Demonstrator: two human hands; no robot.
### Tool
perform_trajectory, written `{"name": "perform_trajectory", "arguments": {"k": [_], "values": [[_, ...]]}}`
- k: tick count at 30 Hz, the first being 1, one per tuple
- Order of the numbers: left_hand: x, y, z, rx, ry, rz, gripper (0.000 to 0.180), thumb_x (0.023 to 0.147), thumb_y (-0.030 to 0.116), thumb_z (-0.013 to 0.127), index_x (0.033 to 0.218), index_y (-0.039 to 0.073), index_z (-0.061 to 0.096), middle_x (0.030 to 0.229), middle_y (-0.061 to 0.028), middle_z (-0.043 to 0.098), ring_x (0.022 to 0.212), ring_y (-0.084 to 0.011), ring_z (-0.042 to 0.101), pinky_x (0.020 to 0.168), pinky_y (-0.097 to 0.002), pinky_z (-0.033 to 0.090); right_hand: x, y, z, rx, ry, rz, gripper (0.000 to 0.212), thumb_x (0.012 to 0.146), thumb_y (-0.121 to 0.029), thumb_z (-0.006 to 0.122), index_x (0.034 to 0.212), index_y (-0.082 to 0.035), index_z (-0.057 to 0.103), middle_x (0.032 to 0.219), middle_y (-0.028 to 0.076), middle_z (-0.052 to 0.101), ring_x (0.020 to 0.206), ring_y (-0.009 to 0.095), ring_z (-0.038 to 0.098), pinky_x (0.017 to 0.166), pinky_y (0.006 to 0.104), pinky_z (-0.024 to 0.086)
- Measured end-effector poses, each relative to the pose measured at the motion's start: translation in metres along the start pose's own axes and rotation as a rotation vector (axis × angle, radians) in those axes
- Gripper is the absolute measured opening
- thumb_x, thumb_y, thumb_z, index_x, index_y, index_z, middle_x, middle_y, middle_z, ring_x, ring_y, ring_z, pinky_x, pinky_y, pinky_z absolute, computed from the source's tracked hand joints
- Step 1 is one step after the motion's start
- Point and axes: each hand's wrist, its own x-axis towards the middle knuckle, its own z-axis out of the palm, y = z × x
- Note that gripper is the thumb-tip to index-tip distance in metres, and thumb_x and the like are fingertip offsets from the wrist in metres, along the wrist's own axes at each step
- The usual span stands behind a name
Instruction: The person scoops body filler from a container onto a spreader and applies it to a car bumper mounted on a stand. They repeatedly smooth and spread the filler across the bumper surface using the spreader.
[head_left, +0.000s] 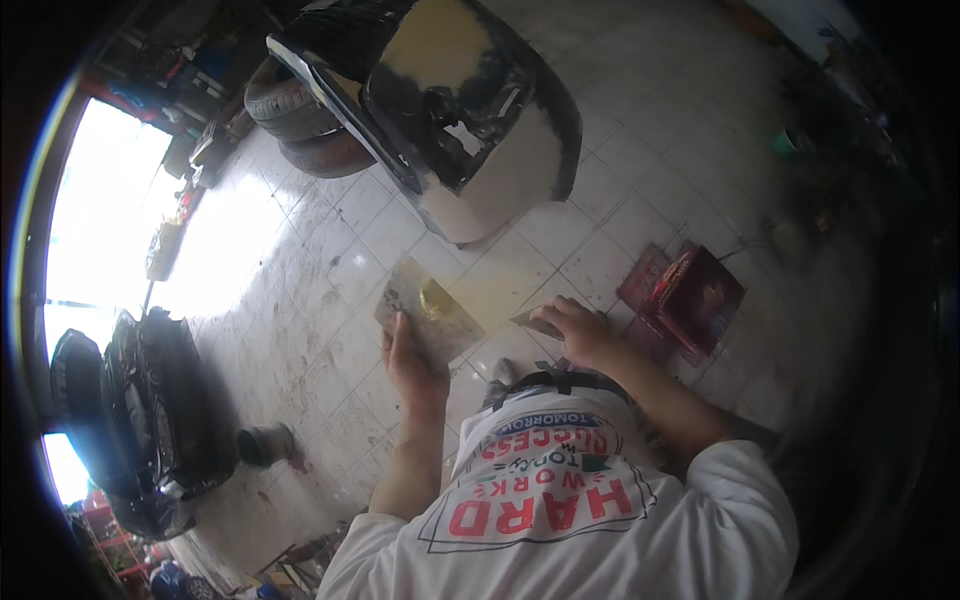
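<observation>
So left hand (pixel 408 362) fingers grip the near edge of a flat mixing board (pixel 428 310) with a yellowish putty blob; right hand (pixel 580 330) pinches a scraper (pixel 533 322) just beside it. Open tiled floor (pixel 330 290) lies between them and the car bumper (pixel 450 110), red box (pixel 700 298) off right.

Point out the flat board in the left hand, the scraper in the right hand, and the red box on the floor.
board (pixel 435 315): head view, on its smeared middle.
scraper (pixel 530 322): head view, on the blade left of the fingers.
red box (pixel 705 297): head view, on its top face.
</observation>
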Motion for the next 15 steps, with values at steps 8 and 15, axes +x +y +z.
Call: {"name": "perform_trajectory", "arguments": {"k": [8, 15], "values": [[0.041, -0.114, 0.086, 0.006, 0.095, -0.342, 0.03, 0.101, 0.011, 0.06, 0.127, -0.004, 0.054, 0.115, -0.013, 0.065, 0.108, -0.023, 0.064, 0.092, -0.0352, 0.053, -0.006, 0.055, -0.111, 0.877, -0.178, -0.101, 0.063, 0.078, 0.013, 0.048, 0.136, -0.007, 0.061, 0.131, 0.01, 0.063, 0.129, 0.02, 0.056, 0.109, 0.0316, 0.045], [0.059, -0.241, 0.147, 0.089, 0.011, -0.514, 0.02, 0.097, 0.005, 0.065, 0.116, -0.001, 0.062, 0.109, -0.014, 0.068, 0.099, -0.023, 0.068, 0.085, -0.0353, 0.055, -0.017, 0.157, -0.126, 0.766, -0.141, 0.094, 0.068, 0.077, 0.008, 0.058, 0.143, -0.007, 0.059, 0.145, 0.017, 0.057, 0.133, 0.026, 0.056, 0.11, 0.0361, 0.044]]}}
